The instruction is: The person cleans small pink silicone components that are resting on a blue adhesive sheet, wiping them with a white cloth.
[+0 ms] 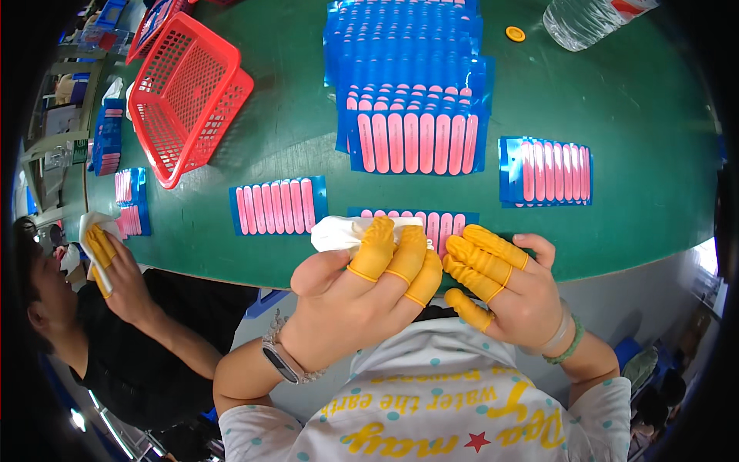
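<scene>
A blue sheet with a row of pink rounded strips, like nail files [446, 229], lies at the table's near edge, partly covered by my hands. My left hand [350, 304] presses a bunched white cloth [335, 232] onto it, with yellow finger cots on three fingers and the thumb bare. My right hand [508, 285] rests at the sheet's right end. Its yellow-capped fingers are stretched over the edge, and its capped thumb is apart from them. Some of the sheet's strips are hidden beneath cloth and fingers.
Beyond my hands lies a large overlapping pile of similar blue sheets [412, 58]. Smaller sets sit left [279, 206] and right [546, 171]. A red basket [231, 88], plastic bottle [577, 27] and yellow ring [515, 34] are farther off. Another person's hand [123, 281] holds a white cloth at left.
</scene>
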Demonstrator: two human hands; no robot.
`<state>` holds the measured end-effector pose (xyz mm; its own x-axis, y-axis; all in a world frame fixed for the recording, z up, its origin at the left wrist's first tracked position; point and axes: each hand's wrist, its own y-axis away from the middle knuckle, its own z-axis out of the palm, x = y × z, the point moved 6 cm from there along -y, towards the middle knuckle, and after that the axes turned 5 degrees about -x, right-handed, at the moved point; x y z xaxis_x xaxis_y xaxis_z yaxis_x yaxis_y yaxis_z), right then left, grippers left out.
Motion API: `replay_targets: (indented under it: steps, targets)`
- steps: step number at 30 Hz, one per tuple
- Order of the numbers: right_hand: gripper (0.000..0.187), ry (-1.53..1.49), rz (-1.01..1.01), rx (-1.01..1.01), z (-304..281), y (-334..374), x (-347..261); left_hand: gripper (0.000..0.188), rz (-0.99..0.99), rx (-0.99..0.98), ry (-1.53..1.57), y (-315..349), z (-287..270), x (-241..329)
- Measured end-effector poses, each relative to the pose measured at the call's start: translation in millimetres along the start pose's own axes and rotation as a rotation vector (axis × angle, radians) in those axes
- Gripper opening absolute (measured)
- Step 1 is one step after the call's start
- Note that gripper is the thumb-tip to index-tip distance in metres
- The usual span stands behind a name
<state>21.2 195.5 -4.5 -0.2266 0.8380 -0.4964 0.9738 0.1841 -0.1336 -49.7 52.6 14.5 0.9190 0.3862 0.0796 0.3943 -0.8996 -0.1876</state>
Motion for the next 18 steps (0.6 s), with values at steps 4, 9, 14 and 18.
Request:
replay_targets:
  steps: [4, 9, 14, 18]
  targets:
    - [0.034, -0.010, 0.019, 0.009, 1, 1, 0, 0.032, 0.002, -0.006, -0.051, -5, 0, -6]
    - [0.033, 0.012, 0.034, 0.025, 0, 2, 0, 0.035, 0.076, -0.072, -0.057, 19, -10, 12]
    - [0.031, 0.001, 0.031, 0.025, 1, 1, -2, 0.034, 0.021, -0.102, -0.017, 2, -2, -4]
    - [0.030, 0.010, 0.038, 0.044, 1, 1, -1, 0.034, 0.060, -0.038, -0.096, -13, -4, -11]
